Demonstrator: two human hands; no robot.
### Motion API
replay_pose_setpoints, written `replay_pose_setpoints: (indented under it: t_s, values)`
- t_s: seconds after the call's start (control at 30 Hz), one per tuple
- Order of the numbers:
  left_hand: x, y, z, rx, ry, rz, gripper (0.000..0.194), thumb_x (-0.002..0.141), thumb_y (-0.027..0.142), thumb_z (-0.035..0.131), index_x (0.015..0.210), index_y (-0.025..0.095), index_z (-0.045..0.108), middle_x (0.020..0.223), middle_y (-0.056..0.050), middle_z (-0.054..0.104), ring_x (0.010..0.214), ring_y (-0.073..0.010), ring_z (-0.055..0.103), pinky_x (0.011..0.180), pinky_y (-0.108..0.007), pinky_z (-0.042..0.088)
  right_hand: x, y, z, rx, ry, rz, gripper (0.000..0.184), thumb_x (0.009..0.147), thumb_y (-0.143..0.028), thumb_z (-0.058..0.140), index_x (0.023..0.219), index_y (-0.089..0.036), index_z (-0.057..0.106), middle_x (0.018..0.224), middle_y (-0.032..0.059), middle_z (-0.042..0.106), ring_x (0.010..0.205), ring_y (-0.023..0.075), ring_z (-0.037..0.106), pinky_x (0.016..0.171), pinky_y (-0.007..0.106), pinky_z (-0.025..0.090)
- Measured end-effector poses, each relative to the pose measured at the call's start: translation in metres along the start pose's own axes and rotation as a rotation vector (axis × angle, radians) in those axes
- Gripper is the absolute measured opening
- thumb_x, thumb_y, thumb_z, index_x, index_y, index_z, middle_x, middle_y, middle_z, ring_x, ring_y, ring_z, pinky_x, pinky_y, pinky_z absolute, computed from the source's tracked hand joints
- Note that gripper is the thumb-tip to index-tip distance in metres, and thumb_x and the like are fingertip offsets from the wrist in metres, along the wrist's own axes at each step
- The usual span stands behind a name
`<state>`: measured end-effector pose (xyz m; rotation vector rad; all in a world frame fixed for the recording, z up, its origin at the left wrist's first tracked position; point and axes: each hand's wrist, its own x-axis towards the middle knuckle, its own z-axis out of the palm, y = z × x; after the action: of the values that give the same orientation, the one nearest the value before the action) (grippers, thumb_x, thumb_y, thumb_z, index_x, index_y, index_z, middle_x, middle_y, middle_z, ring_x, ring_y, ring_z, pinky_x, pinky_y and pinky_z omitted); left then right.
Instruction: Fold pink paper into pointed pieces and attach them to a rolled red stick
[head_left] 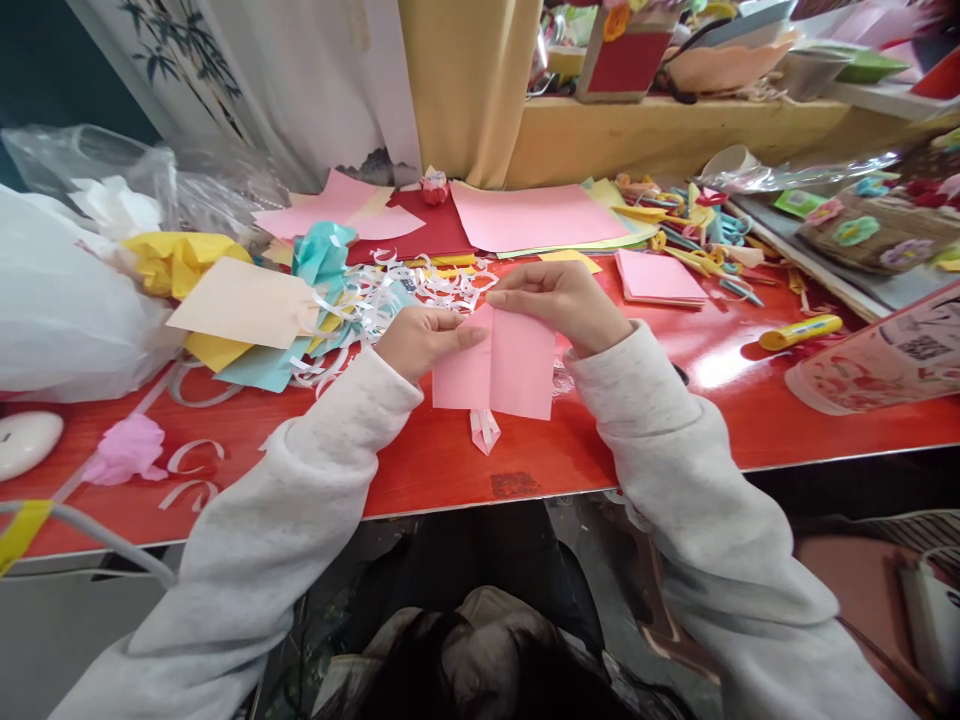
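Observation:
Both my hands hold a square of pink paper (517, 375) above the front of the red table. A crease runs down the paper's middle. My left hand (427, 340) pinches its left side, thumb lying on the near face. At the top edge, near the crease, my right hand (555, 300) pinches the sheet between thumb and fingers. Below the paper's lower edge lies a small folded pink paper piece (485, 432), partly covered by the sheet. A stack of pink paper squares (660, 278) rests beyond my right hand.
Curly white paper strips (375, 310) and coloured sheets crowd the left, beside a white plastic bag (75, 310). At the right stand a patterned cup (877, 350) and a yellow marker (799, 332). A large pink sheet (536, 215) lies at the back. The table's front edge (465, 505) is close.

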<state>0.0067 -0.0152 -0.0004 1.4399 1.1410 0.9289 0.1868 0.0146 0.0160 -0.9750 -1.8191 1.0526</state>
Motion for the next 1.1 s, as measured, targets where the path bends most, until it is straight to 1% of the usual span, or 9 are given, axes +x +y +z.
replay_pose_setpoints:
  t_s: [0.1,0.2,0.33,0.43,0.53,0.6,0.7,0.9,1.1]
  values:
    - [0.000,0.002,-0.003,-0.001,0.086,0.011,0.038,0.055,0.048,0.073,0.071,0.014,0.069,0.069,-0.005,0.067,0.063,-0.0165,0.062,0.054,-0.027,0.049,-0.001,0.001,-0.003,0.029,-0.040,0.050,0.041,0.066,-0.045,0.066,0.090,-0.012,0.065,0.084,0.0068,0.065,0.078,0.0153,0.058,0.067,0.031,0.047]
    - [0.000,0.004,-0.006,-0.017,0.173,0.012,0.039,0.055,0.048,0.074,0.074,0.014,0.069,0.073,-0.005,0.068,0.065,-0.0163,0.062,0.056,-0.027,0.050,-0.002,0.000,-0.005,0.004,-0.105,0.082,0.036,0.067,-0.042,0.067,0.087,-0.011,0.065,0.076,0.0057,0.064,0.069,0.0138,0.056,0.059,0.029,0.046]
    - [0.001,0.004,-0.009,-0.027,0.232,0.020,0.040,0.053,0.048,0.075,0.073,0.013,0.068,0.073,-0.005,0.068,0.064,-0.0155,0.061,0.057,-0.027,0.050,-0.005,0.000,0.002,-0.235,0.013,-0.063,0.026,0.076,-0.035,0.060,0.091,-0.015,0.067,0.071,0.0022,0.062,0.066,0.0124,0.053,0.060,0.029,0.044]
    - [0.002,0.004,-0.009,-0.065,0.242,0.018,0.041,0.053,0.048,0.075,0.071,0.012,0.068,0.076,-0.006,0.069,0.066,-0.0160,0.062,0.060,-0.028,0.051,-0.008,-0.001,0.010,-0.377,0.066,-0.150,0.032,0.080,-0.033,0.054,0.109,-0.022,0.062,0.084,0.0014,0.066,0.073,0.0129,0.056,0.070,0.029,0.045]
    - [0.002,0.004,-0.010,-0.056,0.239,0.018,0.042,0.053,0.049,0.074,0.072,0.012,0.068,0.077,-0.007,0.069,0.069,-0.0175,0.063,0.062,-0.029,0.052,-0.010,-0.004,0.014,-0.353,0.035,-0.180,0.037,0.081,-0.039,0.052,0.115,-0.026,0.059,0.103,0.0024,0.066,0.090,0.0154,0.058,0.079,0.031,0.046]
    - [0.001,0.004,-0.010,-0.032,0.228,0.022,0.043,0.054,0.050,0.074,0.074,0.012,0.068,0.076,-0.007,0.069,0.069,-0.0180,0.063,0.060,-0.029,0.052,-0.010,-0.004,0.015,-0.265,0.044,-0.155,0.040,0.081,-0.046,0.048,0.111,-0.023,0.062,0.106,0.0040,0.065,0.096,0.0167,0.058,0.081,0.031,0.046]
    - [0.000,0.005,-0.009,-0.015,0.198,0.012,0.042,0.054,0.049,0.074,0.075,0.012,0.068,0.074,-0.006,0.068,0.066,-0.0165,0.062,0.058,-0.027,0.051,-0.007,-0.002,0.016,-0.084,0.098,-0.057,0.047,0.082,-0.053,0.041,0.100,-0.018,0.067,0.099,0.0065,0.067,0.092,0.0157,0.060,0.079,0.030,0.048]
    - [-0.004,0.009,-0.003,-0.005,0.230,-0.002,0.039,0.053,0.047,0.075,0.070,0.012,0.067,0.067,-0.004,0.066,0.059,-0.0122,0.058,0.052,-0.022,0.046,0.001,0.009,0.017,0.142,0.010,-0.008,0.048,0.068,-0.045,0.064,0.103,-0.013,0.062,0.080,0.0043,0.065,0.074,0.0119,0.057,0.064,0.026,0.048]
    - [-0.004,0.010,-0.001,0.017,0.203,-0.005,0.030,0.055,0.039,0.074,0.063,0.013,0.064,0.059,0.000,0.062,0.050,-0.0074,0.051,0.046,-0.019,0.041,-0.001,0.006,0.013,0.086,-0.155,0.119,0.034,0.068,-0.044,0.066,0.068,-0.010,0.062,0.053,-0.0032,0.045,0.048,0.0034,0.035,0.043,0.021,0.027]
